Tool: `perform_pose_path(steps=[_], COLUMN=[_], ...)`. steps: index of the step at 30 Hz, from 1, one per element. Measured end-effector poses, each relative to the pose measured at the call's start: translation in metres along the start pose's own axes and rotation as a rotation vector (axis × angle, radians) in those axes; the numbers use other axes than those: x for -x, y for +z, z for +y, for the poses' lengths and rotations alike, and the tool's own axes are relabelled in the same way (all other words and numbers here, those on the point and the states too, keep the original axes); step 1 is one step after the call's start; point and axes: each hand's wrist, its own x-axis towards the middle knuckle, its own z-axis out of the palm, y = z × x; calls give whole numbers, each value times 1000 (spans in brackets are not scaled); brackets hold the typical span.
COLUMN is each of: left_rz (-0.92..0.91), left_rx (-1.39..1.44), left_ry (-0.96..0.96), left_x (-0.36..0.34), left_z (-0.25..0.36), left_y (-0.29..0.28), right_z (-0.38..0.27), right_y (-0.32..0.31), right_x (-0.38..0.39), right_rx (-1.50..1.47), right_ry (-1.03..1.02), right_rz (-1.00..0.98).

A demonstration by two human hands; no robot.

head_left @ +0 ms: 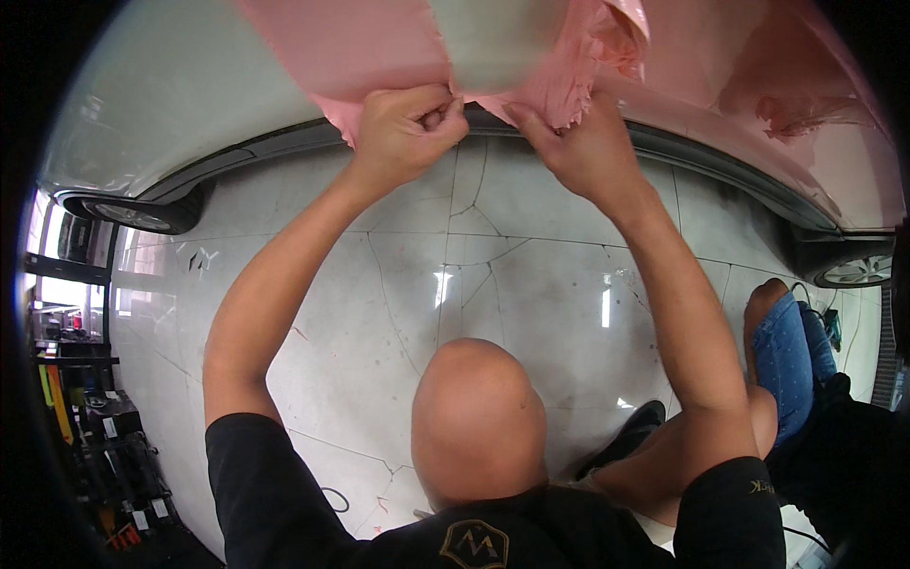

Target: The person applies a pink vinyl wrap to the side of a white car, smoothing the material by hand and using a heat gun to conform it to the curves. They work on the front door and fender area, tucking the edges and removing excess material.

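Pink film [365,52] covers part of the pale car body panel [512,38] in front of me, with a bare strip of panel between two pink areas. My left hand [403,133] is closed in a pinch on the film's lower edge, just above the dark sill. To the right, my right hand [592,152] grips the bottom of a wrinkled, bunched flap of film [559,81], thumb toward the left hand. Some of its fingers are hidden behind the flap. Both hands are close together at the panel's lower edge.
Dark sill trim [256,147] runs under the panel between two wheels [142,213]. Another person in blue denim [791,356] is close by on the right. Shelves with tools [104,427] stand at left. Beneath me are cracked pale floor tiles [379,303] and my bent knee [479,417].
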Motion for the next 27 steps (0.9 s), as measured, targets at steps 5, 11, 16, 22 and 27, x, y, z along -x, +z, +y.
perform_pose_path(steps=[5, 11, 16, 22, 27], left_rz=[-71, -113, 49, 327, 425], left_rx=[7, -14, 311, 350, 118], left_ry=[-71, -309, -582, -599, -310], left_x=[-1, 12, 15, 14, 19], left_z=[4, 17, 19, 34, 16], left_y=[-7, -10, 16, 42, 52], right_z=[1, -14, -33, -39, -14], right_y=[-9, 13, 55, 92, 90], right_x=[-6, 24, 21, 11, 10], right_rx=[146, -424, -585, -867, -546], right_ry=[-182, 442, 362, 482, 232], right_rz=[-47, 2, 149, 462, 478])
